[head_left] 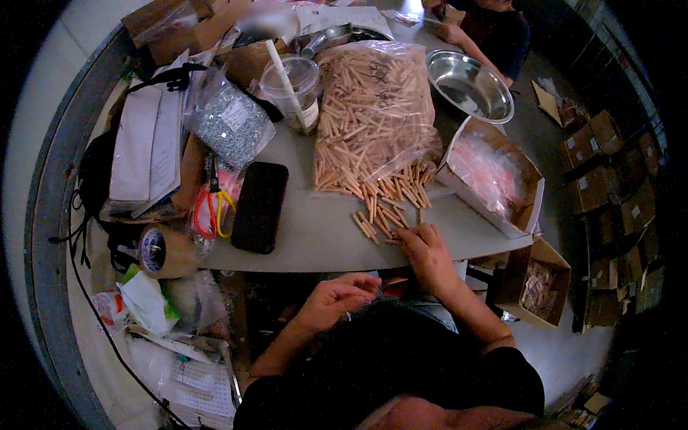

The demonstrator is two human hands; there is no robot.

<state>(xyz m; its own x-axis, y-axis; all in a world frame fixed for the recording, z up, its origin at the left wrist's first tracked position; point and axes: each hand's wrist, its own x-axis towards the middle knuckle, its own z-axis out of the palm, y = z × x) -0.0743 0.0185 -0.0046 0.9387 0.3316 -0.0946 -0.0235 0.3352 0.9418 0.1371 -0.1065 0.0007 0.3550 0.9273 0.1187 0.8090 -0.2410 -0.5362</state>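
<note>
A large clear plastic bag full of short wooden dowels lies on the table, its mouth toward me. Several loose wooden dowels have spilled out of it. My right hand reaches over the table's near edge, its fingers bent down and closed on the nearest dowels; how many it grips is hidden. My left hand is just off the edge, in front of my body. Its fingers are drawn together, and what they hold, if anything, is too small and dark to make out.
Left on the table are a black phone, scissors, a bag of metal screws and a tape roll. A plastic cup with a straw stands behind. Rightward are an open carton, a steel bowl and another person's arm.
</note>
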